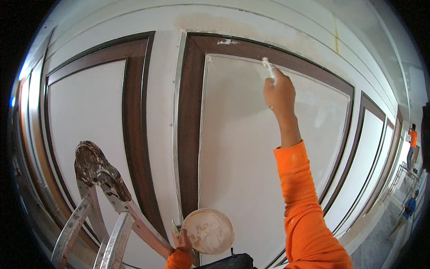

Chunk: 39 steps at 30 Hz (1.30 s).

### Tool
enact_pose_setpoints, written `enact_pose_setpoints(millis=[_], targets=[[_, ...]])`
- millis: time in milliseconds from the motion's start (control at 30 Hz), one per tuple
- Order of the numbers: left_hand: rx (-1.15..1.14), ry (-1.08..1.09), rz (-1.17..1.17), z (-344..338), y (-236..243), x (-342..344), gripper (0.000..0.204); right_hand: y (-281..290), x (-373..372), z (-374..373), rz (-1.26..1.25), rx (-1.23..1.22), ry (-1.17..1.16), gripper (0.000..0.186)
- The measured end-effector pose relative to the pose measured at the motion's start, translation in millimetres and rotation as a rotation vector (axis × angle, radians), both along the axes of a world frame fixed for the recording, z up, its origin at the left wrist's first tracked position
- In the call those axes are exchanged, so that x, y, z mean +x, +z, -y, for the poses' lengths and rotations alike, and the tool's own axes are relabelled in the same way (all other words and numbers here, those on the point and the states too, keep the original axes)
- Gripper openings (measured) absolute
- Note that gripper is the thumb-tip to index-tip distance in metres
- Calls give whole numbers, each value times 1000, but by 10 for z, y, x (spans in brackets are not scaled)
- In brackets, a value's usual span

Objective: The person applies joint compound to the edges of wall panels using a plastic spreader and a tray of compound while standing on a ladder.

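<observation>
My right hand is raised with fingers closed on a small pale tool, perhaps a putty knife, its tip at the inner top edge of the dark wood frame around a pale wall panel. Low down, my left hand grips a greenish-handled tool beside a round, shallow container smeared with whitish paste; whether it also holds the container is unclear. A black item sits at the bottom edge.
A paint-spattered metal stepladder stands at my lower left. Other framed panels line the wall on both sides. Far right, a person in orange stands on metal scaffolding; a person in blue is below, near the floor.
</observation>
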State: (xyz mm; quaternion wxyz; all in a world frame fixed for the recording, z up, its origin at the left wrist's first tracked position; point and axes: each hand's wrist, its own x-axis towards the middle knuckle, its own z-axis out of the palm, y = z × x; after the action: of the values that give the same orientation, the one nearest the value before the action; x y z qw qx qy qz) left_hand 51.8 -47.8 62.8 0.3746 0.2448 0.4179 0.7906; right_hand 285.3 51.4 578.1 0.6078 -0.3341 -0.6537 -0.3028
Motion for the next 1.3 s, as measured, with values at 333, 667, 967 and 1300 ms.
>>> enact_pose_setpoints(millis=[333,667,967,1300], targets=[[19,60,20,52,202,118,54,-169,-160,-828,489,512,-436,54],[-20,46,31,141,375,168,31,-264,-106,-852,560,300,-513,51],[0,122,-53,-31,-41,-11,27,-307,389,-215,50,-56,-183,43],[-6,64,-3,-53,21,67,54,390,-764,-349,-148,-213,-53,27]])
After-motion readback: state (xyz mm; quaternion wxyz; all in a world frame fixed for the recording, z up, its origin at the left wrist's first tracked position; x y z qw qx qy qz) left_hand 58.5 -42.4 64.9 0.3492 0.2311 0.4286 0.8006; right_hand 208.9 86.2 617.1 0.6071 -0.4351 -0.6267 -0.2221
